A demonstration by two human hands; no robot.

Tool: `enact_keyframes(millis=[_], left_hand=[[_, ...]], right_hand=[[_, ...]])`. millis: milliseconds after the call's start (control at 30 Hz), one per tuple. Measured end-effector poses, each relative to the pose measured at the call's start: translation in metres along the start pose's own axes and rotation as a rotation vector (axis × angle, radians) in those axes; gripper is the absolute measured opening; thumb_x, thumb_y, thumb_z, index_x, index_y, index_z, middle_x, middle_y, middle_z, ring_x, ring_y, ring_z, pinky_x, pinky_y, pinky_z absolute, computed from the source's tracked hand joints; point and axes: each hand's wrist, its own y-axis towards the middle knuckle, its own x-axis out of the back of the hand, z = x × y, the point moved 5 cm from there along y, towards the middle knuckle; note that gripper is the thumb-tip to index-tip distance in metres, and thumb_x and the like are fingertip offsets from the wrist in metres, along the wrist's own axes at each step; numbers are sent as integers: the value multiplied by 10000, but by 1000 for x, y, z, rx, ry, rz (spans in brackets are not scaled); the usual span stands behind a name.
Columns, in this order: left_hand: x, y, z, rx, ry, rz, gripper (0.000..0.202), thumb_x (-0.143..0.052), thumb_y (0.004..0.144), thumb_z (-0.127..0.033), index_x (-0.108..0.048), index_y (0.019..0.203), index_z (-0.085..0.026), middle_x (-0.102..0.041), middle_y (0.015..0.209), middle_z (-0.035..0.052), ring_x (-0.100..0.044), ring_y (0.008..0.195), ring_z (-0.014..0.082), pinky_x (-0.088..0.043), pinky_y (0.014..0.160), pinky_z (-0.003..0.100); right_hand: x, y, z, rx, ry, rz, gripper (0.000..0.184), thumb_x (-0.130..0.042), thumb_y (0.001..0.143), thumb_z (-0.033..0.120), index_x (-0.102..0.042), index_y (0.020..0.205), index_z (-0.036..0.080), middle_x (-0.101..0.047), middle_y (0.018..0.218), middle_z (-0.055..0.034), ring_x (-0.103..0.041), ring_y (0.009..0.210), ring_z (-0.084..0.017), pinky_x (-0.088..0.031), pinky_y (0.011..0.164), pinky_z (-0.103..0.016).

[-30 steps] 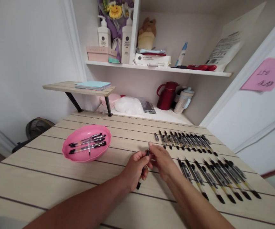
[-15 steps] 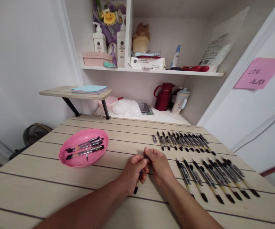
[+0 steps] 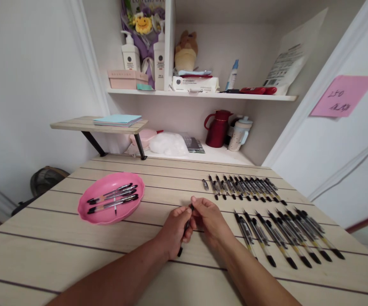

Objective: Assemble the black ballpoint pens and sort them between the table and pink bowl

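A black-ended pen (image 3: pixel 180 251) slants between my two hands, its lower end sticking out below the left palm. My left hand (image 3: pixel 175 227) is closed around its barrel. At the pen's upper end my right hand (image 3: pixel 208 216) pinches with thumb and fingers; the fingers hide most of that end. To the left, a pink scalloped bowl (image 3: pixel 84 212) holds several clear-barrelled pens (image 3: pixel 115 199). On the right, pens with bare tips lie in a back row (image 3: pixel 244 187) and a front row (image 3: pixel 287 238), with caps among them. One cap (image 3: pixel 205 185) lies at the back row's left end.
A small raised wooden stand (image 3: pixel 75 124) with blue paper (image 3: pixel 118 120) on it rises at the back left. Behind the table, a white shelf unit (image 3: pixel 203 94) holds a red jug (image 3: pixel 218 129), a tumbler (image 3: pixel 239 135) and a plastic bag (image 3: pixel 168 144).
The camera view has shifted slightly. Both hands stay together on the pen, with small finger movements near its upper end. The bowl and the rows of pens have not moved.
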Motion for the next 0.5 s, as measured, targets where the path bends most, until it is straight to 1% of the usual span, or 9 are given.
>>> enact_keyframes(millis=[100,267,400,500], left_hand=[[-1,0,-1,8,11,5,280,-516,728,-432,-423,686,-172,-481,539,-60,-289,318,7,-137,339,171],[-1,-1,-2,-10,24,-36,276,-554,707,-420,-417,711,-180,-474,538,-70,-303,312,8,-145,326,169],[-1,0,-1,-25,28,-10,285,-553,706,-433,-426,725,-178,-477,542,-73,-307,301,7,-165,312,165],[-1,0,0,-22,37,-5,290,-549,704,-440,-441,735,-173,-485,540,-70,-321,302,12,-186,309,161]], right_hand=[[0,-2,-1,-19,-15,-14,335,-648,647,455,-484,618,164,-461,323,50,-394,255,-84,-281,286,-181],[-3,-3,0,-22,11,10,302,-627,670,441,-507,676,164,-473,331,53,-414,260,-97,-306,284,-189],[-4,-3,-3,-62,-26,38,324,-586,693,479,-486,682,171,-468,318,53,-415,240,-116,-316,268,-207],[-2,-3,-2,-40,-10,31,318,-609,681,455,-489,661,161,-453,313,59,-397,241,-93,-302,270,-186]])
